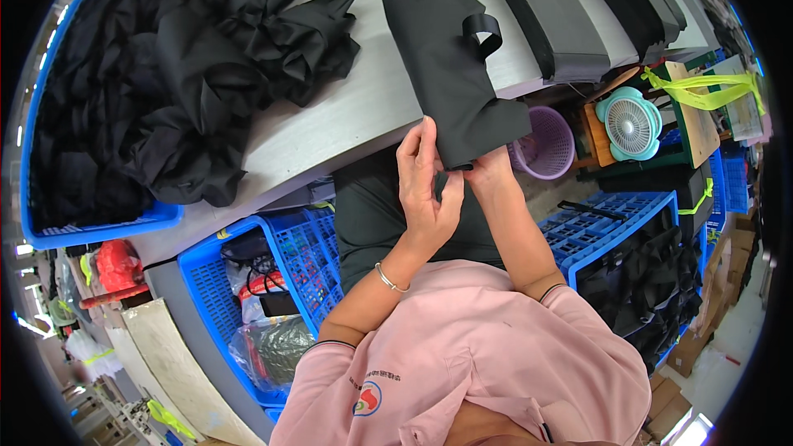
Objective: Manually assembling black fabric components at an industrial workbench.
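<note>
A black fabric piece (450, 74) with a small black strap loop (482, 35) on its right side stretches from the table's front edge toward me. Its far part lies on the grey table, while its near end hangs over my lap. My left hand (427, 190) grips the lower left edge, one finger raised along the side and the thumb close to the near corner. My right hand (493, 169) holds the near edge from the right, its fingers mostly hidden under the fabric.
Loose black fabric pieces (198, 58) heap in a blue crate (107, 231) at left. Neat black stacks (553, 21) lie at the table's far right. A purple basket (549, 144), a teal fan (629, 124) and a blue crate (611, 227) stand right; another crate (310, 256) is left.
</note>
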A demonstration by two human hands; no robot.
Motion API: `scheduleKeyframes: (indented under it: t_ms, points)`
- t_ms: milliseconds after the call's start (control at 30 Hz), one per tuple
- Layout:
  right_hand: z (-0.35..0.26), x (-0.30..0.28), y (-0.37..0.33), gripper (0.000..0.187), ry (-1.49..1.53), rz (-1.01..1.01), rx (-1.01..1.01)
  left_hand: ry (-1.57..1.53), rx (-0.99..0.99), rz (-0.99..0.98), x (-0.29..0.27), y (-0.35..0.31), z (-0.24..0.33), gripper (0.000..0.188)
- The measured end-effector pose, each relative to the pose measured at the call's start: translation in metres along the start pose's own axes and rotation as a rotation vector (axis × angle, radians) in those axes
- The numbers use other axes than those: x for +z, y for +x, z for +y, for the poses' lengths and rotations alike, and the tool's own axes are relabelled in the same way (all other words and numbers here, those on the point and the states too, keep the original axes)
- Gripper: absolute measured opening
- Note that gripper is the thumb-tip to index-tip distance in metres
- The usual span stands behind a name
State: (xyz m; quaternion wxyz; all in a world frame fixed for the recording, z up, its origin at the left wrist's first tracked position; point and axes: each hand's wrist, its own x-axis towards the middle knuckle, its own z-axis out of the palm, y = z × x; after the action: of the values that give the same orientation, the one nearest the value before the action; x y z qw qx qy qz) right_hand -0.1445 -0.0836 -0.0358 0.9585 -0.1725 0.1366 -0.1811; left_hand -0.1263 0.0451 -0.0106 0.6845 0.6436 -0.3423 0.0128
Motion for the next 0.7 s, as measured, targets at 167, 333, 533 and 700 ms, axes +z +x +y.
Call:
scheduleKeyframes:
  t_ms: [167, 333, 533, 700]
  points:
    - [0.013, 0.017, 0.012, 0.035, -0.251, 0.415, -0.278, 0.015, -0.193, 0.055, -0.009, 0.001, -0.013, 0.059]
    - [-0.011, -0.004, 0.009, 0.032, -2.179, -0.208, -0.569, -0.191, -0.531, 0.226, -0.019, -0.005, -0.041, 0.035]
    - [0.014, -0.032, 0.028, 0.032, -2.359, 0.008, -0.613, -0.651, -0.859, 0.251, -0.005, -0.023, -0.071, 0.025]
    - [0.041, 0.018, 0.016, 0.035, -2.406, 0.189, -0.613, -0.776, -0.849, 0.101, -0.004, -0.033, -0.088, 0.018]
